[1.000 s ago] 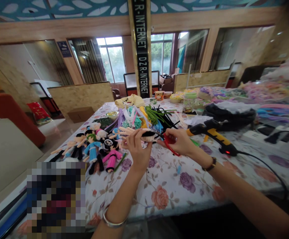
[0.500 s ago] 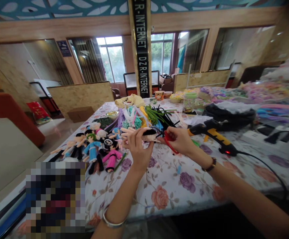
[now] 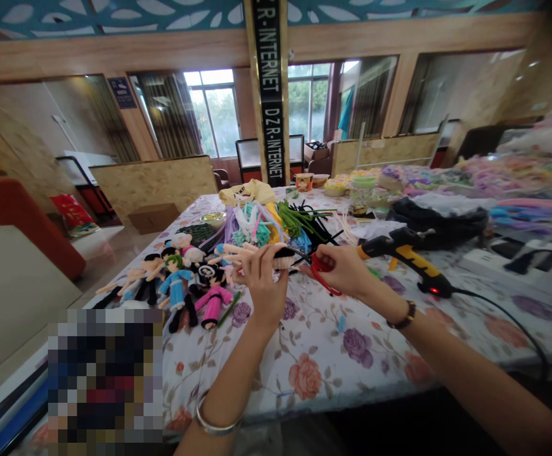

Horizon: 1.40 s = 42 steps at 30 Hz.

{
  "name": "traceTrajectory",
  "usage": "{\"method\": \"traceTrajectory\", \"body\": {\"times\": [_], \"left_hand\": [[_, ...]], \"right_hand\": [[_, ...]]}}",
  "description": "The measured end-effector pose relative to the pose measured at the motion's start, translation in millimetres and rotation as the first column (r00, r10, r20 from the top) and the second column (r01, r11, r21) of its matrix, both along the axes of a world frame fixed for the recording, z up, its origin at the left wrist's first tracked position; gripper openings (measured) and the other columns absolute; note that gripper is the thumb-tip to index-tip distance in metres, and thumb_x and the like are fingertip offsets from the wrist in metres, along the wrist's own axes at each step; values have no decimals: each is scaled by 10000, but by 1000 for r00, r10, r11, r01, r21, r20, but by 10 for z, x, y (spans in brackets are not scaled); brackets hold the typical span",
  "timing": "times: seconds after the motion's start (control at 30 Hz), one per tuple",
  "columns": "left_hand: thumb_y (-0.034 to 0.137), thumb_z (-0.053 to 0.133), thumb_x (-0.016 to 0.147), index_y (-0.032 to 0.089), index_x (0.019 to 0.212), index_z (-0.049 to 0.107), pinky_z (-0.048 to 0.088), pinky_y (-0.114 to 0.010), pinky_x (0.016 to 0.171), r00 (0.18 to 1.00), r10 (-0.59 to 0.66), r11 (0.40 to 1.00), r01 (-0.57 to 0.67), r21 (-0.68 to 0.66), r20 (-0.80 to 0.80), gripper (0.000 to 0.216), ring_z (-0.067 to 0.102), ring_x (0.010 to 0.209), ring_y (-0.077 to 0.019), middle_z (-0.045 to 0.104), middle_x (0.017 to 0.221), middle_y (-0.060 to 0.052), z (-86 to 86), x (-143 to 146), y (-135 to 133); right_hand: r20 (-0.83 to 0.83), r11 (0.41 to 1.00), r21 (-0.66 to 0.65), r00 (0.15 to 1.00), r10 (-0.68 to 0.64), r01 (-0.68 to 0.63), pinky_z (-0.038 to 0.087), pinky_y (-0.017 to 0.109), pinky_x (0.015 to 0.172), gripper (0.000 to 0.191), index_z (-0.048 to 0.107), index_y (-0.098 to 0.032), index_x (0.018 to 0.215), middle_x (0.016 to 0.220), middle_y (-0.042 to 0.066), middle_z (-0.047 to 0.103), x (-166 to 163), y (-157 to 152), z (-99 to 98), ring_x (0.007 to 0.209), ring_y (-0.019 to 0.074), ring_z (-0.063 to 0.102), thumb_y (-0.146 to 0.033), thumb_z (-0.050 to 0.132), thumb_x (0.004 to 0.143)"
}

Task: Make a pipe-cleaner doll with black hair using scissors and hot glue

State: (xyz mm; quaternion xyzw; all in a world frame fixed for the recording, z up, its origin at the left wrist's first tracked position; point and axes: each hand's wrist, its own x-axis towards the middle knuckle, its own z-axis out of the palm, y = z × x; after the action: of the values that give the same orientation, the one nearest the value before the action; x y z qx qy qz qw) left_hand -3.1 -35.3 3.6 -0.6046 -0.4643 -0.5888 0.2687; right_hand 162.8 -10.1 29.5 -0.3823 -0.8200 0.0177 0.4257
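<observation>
My left hand (image 3: 263, 278) is closed around a fuzzy doll piece (image 3: 282, 261), black on top and pale beige below, much of it hidden by the fingers. Pale strands stick out to the left of that hand. Red-handled scissors (image 3: 320, 272) are gripped in my right hand (image 3: 342, 269), their dark blades pointing left at the black part of the piece. Whether the blades touch it I cannot tell. Left of my hands lie several finished-looking fuzzy dolls, one in a pink robe (image 3: 213, 304) and one in light blue (image 3: 177, 284).
Bundles of fuzzy stems, with green ones (image 3: 295, 218), lie behind my hands. A black-and-yellow glue gun (image 3: 411, 256) with a lit red light and a cord lies at the right. Beyond it is a black bag (image 3: 440, 221). A flowered cloth (image 3: 333, 373) covers the table.
The scissors and my right hand have shifted slightly, and the blades now show more plainly beside the black part. My left hand has turned and moved a little left with the piece.
</observation>
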Motion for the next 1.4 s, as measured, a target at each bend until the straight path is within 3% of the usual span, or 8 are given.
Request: {"method": "traceTrajectory", "body": {"times": [0.3,0.5,0.7,0.87,0.97,1.03,1.17,1.4], "left_hand": [[159,565,736,218,1028,600,280,-362,921,1000,12,1000,-12,-14,20,300,528,1006,-224,643,1032,-60,-1,-18,10],[145,556,719,215,1021,605,300,-359,905,1000,-8,999,7,-46,-6,313,531,983,-225,656,1023,-52,2,-1,9],[106,556,695,221,1013,610,289,-356,890,1000,15,999,-15,-41,6,343,524,984,-229,653,1023,-52,11,-11,4],[128,565,706,222,1021,603,267,-360,901,1000,15,998,-16,-55,-12,331,529,986,-229,657,1028,-46,-6,-8,27],[143,546,726,223,1021,604,261,-362,916,998,-21,997,17,-81,-52,312,530,993,-226,661,1039,-47,-21,1,40],[137,539,727,228,1020,610,264,-363,911,996,-43,994,35,-101,-76,315,533,987,-226,664,1045,-49,-24,10,36],[96,535,711,233,1039,605,282,-369,895,987,-94,991,80,-107,-133,363,544,964,-224,664,1058,-50,-26,19,15],[47,512,708,235,1082,577,337,-357,878,960,-210,974,188,-130,-184,424,540,988,-207,652,1074,-41,-45,11,12]], "right_hand": [[80,988,110,990,-114,105,234,233,451,360,419,-197,555,456,-22,462,76,52,28,408,85,364,-466,586,727],[181,921,334,946,-271,200,242,257,486,275,554,-180,656,572,39,597,48,1,11,496,140,514,-436,546,755],[251,891,378,899,-359,250,242,262,495,161,594,-176,702,623,55,636,142,100,-17,546,160,555,-326,544,733],[12,957,152,967,-253,248,306,253,484,243,529,-180,636,586,42,619,131,140,-8,511,147,534,-392,608,723],[-264,991,-135,963,-52,16,397,252,506,309,516,-189,675,601,26,625,64,110,29,536,147,558,-467,648,705],[-449,945,-265,892,56,-192,461,269,554,344,512,-195,714,669,34,659,18,77,55,593,159,600,-490,683,671],[-627,877,-312,773,99,-366,522,316,643,387,501,-201,715,729,51,686,-51,6,86,674,184,640,-483,744,604],[-643,878,-329,764,62,-348,535,313,618,385,524,-192,709,704,49,683,-92,-47,67,647,187,645,-428,787,557]]}}
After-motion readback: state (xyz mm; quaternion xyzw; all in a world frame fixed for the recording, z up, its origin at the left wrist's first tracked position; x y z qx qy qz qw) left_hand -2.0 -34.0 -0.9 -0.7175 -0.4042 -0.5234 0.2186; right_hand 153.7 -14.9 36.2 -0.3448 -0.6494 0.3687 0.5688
